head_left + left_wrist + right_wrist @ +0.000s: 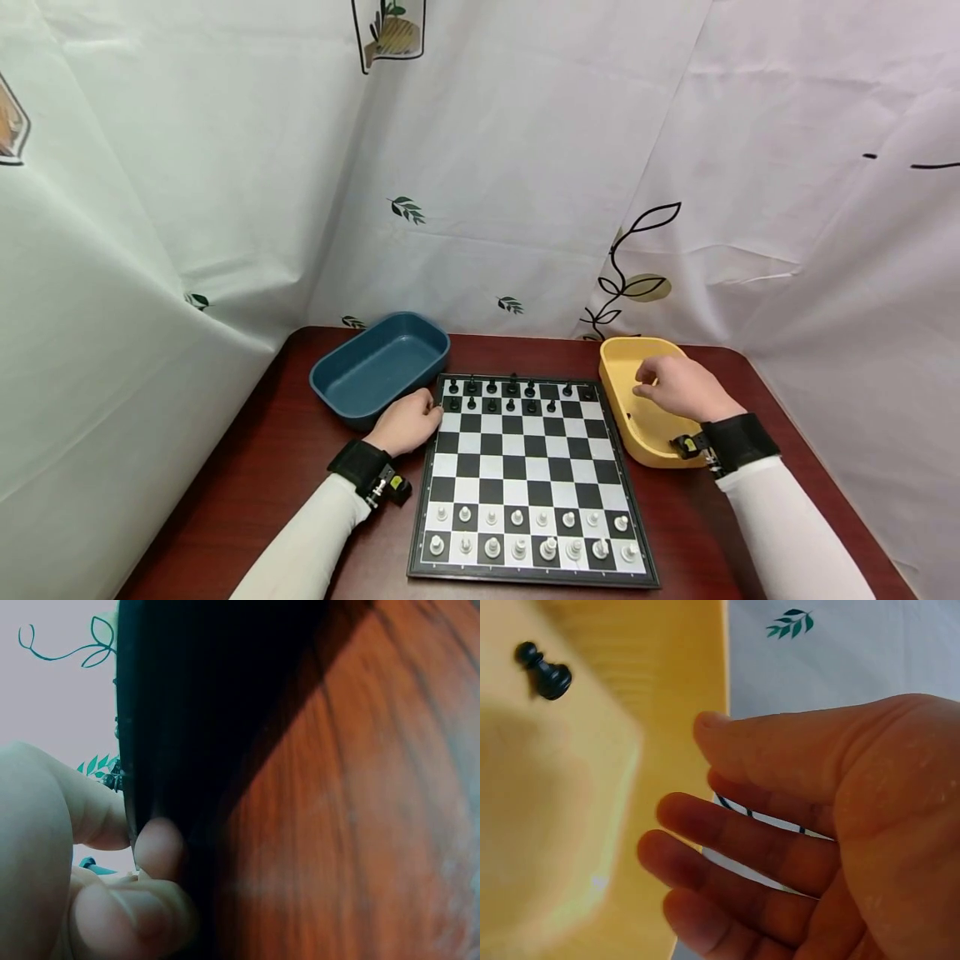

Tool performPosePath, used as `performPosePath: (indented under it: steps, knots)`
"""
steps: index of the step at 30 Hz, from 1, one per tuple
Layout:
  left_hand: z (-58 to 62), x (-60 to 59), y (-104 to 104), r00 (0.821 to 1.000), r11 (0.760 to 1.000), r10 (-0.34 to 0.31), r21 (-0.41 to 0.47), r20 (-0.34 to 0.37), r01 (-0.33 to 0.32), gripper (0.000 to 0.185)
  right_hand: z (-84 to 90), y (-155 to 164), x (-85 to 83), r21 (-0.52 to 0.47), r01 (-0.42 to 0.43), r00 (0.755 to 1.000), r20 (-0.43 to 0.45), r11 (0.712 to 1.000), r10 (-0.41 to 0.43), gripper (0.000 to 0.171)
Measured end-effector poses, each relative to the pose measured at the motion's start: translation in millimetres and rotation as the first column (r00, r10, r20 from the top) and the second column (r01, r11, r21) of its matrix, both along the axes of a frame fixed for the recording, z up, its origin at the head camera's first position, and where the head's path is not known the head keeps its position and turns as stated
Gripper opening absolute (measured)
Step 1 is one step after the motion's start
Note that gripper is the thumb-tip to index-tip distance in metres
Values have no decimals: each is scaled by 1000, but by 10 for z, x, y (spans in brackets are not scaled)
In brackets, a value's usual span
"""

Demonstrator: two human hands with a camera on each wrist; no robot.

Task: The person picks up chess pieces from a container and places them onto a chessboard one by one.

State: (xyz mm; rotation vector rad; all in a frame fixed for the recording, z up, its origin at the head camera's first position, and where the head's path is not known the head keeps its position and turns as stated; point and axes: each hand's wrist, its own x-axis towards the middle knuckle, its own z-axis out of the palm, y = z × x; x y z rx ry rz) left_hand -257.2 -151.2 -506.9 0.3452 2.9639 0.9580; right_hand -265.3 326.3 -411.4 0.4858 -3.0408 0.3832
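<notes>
Black pawn (pixel 546 672) is seen lying inside the yellow bin (pixel 627 417), below the right hand (pixel 678 388), whose fingers are loosely spread and hold nothing. The left hand (pixel 408 422) is pressed against the far left edge of the chessboard (pixel 525 475), its fingertips (pixel 159 847) curled onto the board's rim as if to steady it. A slip is judged possible there: were the board nudged by that hand, the black pieces (pixel 510 396) in the far rows and the white pieces (pixel 528 533) in the near rows could be toppled or shifted off their squares. Nothing besides the single pawn can be made out in the yellow bin. The blue bin (pixel 378 367), just beyond the left hand, is seen to hold nothing.
</notes>
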Motion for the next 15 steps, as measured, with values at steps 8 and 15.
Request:
performPosePath:
  steps: [8,15]
  knots:
    - [-11,-14,-1,1000,1000,22,4,9,-22,25,-75,-15,-1,-22,-93,993,69,995,95,11]
    - [0,-4,15,999,1000,24,10,30,-24,24,-93,-76,1,15,-151,982,120,988,148,14]
